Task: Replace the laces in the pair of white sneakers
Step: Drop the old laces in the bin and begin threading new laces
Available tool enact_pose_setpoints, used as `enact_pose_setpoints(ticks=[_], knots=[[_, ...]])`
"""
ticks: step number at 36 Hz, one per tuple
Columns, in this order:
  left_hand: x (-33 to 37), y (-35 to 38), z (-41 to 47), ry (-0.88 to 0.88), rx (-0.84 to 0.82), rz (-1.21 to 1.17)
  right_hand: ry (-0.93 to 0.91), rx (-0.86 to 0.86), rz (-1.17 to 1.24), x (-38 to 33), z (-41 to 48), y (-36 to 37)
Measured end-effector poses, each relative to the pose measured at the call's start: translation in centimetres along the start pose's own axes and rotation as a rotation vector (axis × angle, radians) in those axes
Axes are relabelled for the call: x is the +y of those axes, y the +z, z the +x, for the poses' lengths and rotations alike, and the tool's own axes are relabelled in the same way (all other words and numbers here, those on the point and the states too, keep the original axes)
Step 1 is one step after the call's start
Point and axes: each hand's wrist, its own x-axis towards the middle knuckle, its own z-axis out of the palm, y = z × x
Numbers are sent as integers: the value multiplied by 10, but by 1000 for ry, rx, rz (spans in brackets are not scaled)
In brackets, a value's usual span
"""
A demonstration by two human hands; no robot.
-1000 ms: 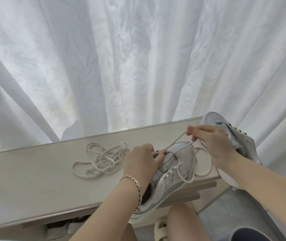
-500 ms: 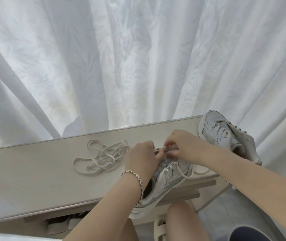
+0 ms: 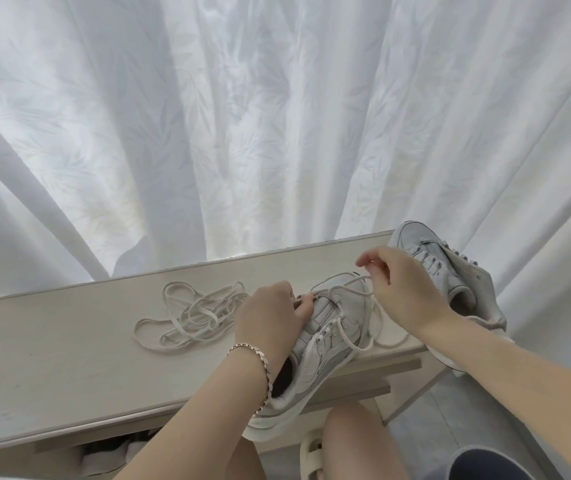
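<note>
Fingertips [image 3: 369, 258] of the right hand [image 3: 405, 292] pinch a lace [image 3: 341, 276] raised over the toe; left hand [image 3: 270, 317] grips the sneaker [image 3: 332, 337] by its eyelets; it lies on the table's [image 3: 52, 341] front edge, toe toward the curtain [image 3: 277, 116], heel overhanging; loose laces [image 3: 190, 317] lie left; second sneaker [image 3: 450, 271] sits behind the right hand, partly hidden.

Left hand [image 3: 266, 317] grips the sneaker [image 3: 329, 344], right hand [image 3: 405, 292] pinches its lace [image 3: 339, 289].
</note>
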Motion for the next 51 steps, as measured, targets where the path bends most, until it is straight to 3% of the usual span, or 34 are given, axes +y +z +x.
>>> enact_pose_setpoints(ticks=[3, 9, 12, 16, 20, 25, 29, 33, 40, 43, 47, 51], knots=[[0, 0, 0, 4, 4, -1, 89, -68, -81, 6, 9, -10], [2, 0, -5, 21, 27, 53, -144, -252, -149, -18, 19, 1], [3, -2, -7, 25, 16, 75, -214, -451, -301, -30, 30, 15], [5, -4, -7, 24, -12, 116, -121, -654, -432, -35, 44, 22], [6, -4, -7, 22, -17, 124, -112, -728, -495, -33, 44, 18], [5, -4, -8, 24, -1, 106, -222, -495, -634, -24, 40, 7], [6, -3, -9, 38, 12, 108, -136, -445, -430, -14, 45, -10], [6, -4, -10, 32, 8, 105, -150, -533, -292, -20, 43, 1], [7, -4, -8, 7, -25, 129, -108, -729, -422, -29, 47, 26], [7, -5, -8, -4, -34, 116, -140, -726, -423, -26, 46, 26], [6, -4, -9, 11, -12, 96, -108, -638, -331, -20, 45, 18], [3, -2, -10, 10, 3, 46, 142, -312, -245, -3, 61, -15]])
